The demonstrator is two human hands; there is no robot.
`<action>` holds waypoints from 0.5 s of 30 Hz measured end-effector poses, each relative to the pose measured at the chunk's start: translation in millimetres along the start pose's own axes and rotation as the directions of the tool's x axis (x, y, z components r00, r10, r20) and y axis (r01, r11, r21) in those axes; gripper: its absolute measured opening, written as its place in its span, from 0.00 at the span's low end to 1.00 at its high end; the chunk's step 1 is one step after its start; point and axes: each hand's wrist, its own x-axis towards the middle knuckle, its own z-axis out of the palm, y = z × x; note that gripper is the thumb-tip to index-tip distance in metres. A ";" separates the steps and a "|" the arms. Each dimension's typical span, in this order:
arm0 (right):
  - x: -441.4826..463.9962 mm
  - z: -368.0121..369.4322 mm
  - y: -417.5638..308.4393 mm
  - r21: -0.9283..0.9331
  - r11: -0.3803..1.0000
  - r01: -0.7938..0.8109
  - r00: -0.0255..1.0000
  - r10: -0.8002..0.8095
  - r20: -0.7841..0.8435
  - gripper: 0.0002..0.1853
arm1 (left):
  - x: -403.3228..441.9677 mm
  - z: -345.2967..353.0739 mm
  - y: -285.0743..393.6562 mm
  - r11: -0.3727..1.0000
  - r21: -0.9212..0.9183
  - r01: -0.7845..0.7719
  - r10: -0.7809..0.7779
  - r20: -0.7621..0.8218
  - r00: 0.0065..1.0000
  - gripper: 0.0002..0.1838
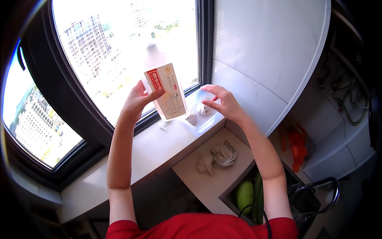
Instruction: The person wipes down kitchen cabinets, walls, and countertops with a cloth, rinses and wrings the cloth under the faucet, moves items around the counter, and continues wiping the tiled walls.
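Note:
A translucent white bottle (169, 95) with a red and cream label is upright, slightly tilted, in front of the window. My left hand (139, 99) grips its left side, thumb across the label. To the right, my right hand (223, 102) is raised with its fingers apart and nothing between them. Below that hand, a clear plastic tray (197, 130) on the windowsill holds a garlic bulb (191, 118) and another garlic bulb (203, 108). The right hand partly covers the tray's far end.
A crumpled cloth (223, 156) lies on the lower counter (191, 175). Green produce (244, 196) is in the sink beside a curved faucet (336, 191). An orange-red bag (297, 147) sits at the right. The windowsill (147, 153) runs along the window frame.

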 end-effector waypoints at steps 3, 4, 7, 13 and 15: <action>64.1 -27.9 -15.0 -0.011 0.999 -0.036 0.994 0.034 -0.099 0.32 | 41.5 21.6 15.9 0.998 0.041 -0.043 0.044 -0.024 0.999 0.45; 81.1 -34.8 -13.6 -0.006 0.999 -0.040 0.994 0.039 -0.105 0.35 | 54.2 29.9 21.4 0.996 0.066 -0.056 0.059 -0.043 0.997 0.45; 113.9 -57.0 -11.2 0.257 0.951 -0.171 0.985 0.170 0.030 0.32 | 92.4 46.0 23.4 0.989 0.090 -0.115 0.121 -0.067 0.990 0.45; 122.9 -74.1 14.1 0.169 0.952 -0.257 0.966 0.254 0.039 0.43 | 152.5 66.1 5.9 0.975 0.136 -0.176 0.169 0.060 0.984 0.46; 118.9 -78.4 27.4 0.028 0.950 -0.311 0.949 0.312 -0.054 0.43 | 170.7 72.5 -5.8 0.977 0.125 -0.174 0.167 0.068 0.984 0.49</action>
